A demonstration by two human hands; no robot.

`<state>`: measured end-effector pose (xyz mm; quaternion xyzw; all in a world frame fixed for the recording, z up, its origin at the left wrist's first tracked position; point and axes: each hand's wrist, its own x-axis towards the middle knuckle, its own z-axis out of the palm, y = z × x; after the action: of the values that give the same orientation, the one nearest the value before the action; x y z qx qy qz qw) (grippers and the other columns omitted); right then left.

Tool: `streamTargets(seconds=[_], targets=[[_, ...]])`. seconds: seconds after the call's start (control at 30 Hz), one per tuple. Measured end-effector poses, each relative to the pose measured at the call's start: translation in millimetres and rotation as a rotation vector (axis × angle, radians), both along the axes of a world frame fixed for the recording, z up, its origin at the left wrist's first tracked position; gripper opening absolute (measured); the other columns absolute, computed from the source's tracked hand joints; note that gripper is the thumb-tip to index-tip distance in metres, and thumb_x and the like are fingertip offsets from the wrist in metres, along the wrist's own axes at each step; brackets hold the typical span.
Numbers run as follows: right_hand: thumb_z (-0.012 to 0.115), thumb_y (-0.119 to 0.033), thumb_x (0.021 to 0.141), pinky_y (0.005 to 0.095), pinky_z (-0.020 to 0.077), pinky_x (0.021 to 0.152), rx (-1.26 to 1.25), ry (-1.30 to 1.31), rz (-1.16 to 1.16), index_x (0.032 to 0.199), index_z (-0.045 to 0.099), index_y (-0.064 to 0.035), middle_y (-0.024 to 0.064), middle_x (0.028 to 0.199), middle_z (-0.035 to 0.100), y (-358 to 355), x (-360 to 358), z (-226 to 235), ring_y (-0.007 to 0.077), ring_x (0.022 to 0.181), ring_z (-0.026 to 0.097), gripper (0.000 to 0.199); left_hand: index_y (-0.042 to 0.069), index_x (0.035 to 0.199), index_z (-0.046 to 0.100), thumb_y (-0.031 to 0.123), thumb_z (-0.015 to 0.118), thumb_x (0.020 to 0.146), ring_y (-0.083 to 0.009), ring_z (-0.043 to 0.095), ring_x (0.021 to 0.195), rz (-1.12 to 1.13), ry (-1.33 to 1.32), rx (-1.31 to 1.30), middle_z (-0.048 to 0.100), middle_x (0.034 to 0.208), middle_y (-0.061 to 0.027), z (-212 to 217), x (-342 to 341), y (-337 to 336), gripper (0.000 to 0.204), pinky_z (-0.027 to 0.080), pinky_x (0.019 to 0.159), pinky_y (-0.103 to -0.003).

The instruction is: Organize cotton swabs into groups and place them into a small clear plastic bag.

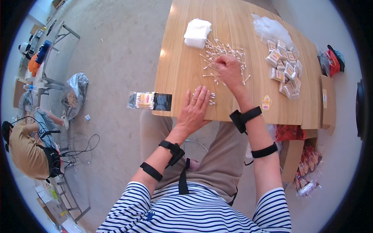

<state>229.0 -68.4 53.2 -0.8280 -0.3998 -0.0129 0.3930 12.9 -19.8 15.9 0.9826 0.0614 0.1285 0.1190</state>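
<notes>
A loose heap of cotton swabs (225, 47) lies scattered on the wooden table (182, 73). My right hand (228, 70) is over the heap's near side, its fingers curled together; the fingertips and anything in them are hidden. Close to the table's front edge, my left hand (195, 105) lies flat with fingers stretched out. White tips of several swabs (211, 98) show beside its fingers, while the rest of them is covered by the hand. Left of that hand, a clear pack of cotton swabs (145, 100) rests on a black strip (162, 102) at the table corner.
A stack of white pouches (197, 32) sits beyond the heap. Filled swab packs (285, 66) are piled at right, below clear plastic bags (272, 29). Small yellow cards (266, 102) lie near the front edge. A cardboard box (292, 159) stands below; another person (33, 151) sits far left.
</notes>
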Motion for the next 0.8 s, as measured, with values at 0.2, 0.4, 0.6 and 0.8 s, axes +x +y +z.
streamTargets(seconds=[0.2, 0.4, 0.6, 0.8], targets=[[0.064, -0.012, 0.083, 0.0473, 0.0523, 0.077, -0.246, -0.040, -0.074, 0.085, 0.067, -0.0036, 0.0168, 0.091, 0.068, -35.0, -4.5, -8.1, 0.0367, 0.086, 0.067, 0.009, 0.000, 0.150, 0.037, 0.057, 0.075, 0.072, -0.0305, 0.029, 0.149, -0.001, 0.014, 0.014, 0.036, 0.156, -0.0159, -1.0, 0.6, 0.6, 0.103, 0.019, 0.123, -0.053], [0.063, -0.013, 0.085, 0.0471, 0.0545, 0.075, -0.307, -0.060, -0.140, 0.082, 0.066, -0.0058, 0.0166, 0.086, 0.066, -38.9, -41.8, -23.2, 0.0351, 0.085, 0.068, 0.008, 0.000, 0.150, 0.037, 0.057, 0.075, 0.071, -0.0304, 0.029, 0.149, -0.004, 0.009, 0.020, 0.036, 0.156, -0.0159, 0.5, 1.2, 0.8, 0.104, 0.018, 0.123, -0.053], [0.062, -0.011, 0.084, 0.0473, 0.0546, 0.075, -0.319, -0.045, -0.116, 0.082, 0.066, -0.0045, 0.0165, 0.088, 0.067, -38.5, -39.1, -13.4, 0.0355, 0.085, 0.068, 0.008, 0.000, 0.149, 0.037, 0.056, 0.075, 0.072, -0.0307, 0.029, 0.149, -0.005, 0.005, 0.017, 0.036, 0.156, -0.0163, 0.0, 0.4, 0.4, 0.103, 0.019, 0.122, -0.053], [0.063, -0.010, 0.082, 0.0475, 0.0533, 0.080, -0.389, -0.022, 0.082, 0.081, 0.069, -0.0043, 0.0166, 0.091, 0.068, -37.7, -42.9, -18.9, 0.0364, 0.089, 0.067, 0.008, 0.000, 0.149, 0.038, 0.056, 0.075, 0.073, -0.0320, 0.029, 0.149, 0.004, -0.034, 0.028, 0.035, 0.155, -0.0178, -4.1, 0.0, -0.3, 0.102, 0.019, 0.122, -0.054]])
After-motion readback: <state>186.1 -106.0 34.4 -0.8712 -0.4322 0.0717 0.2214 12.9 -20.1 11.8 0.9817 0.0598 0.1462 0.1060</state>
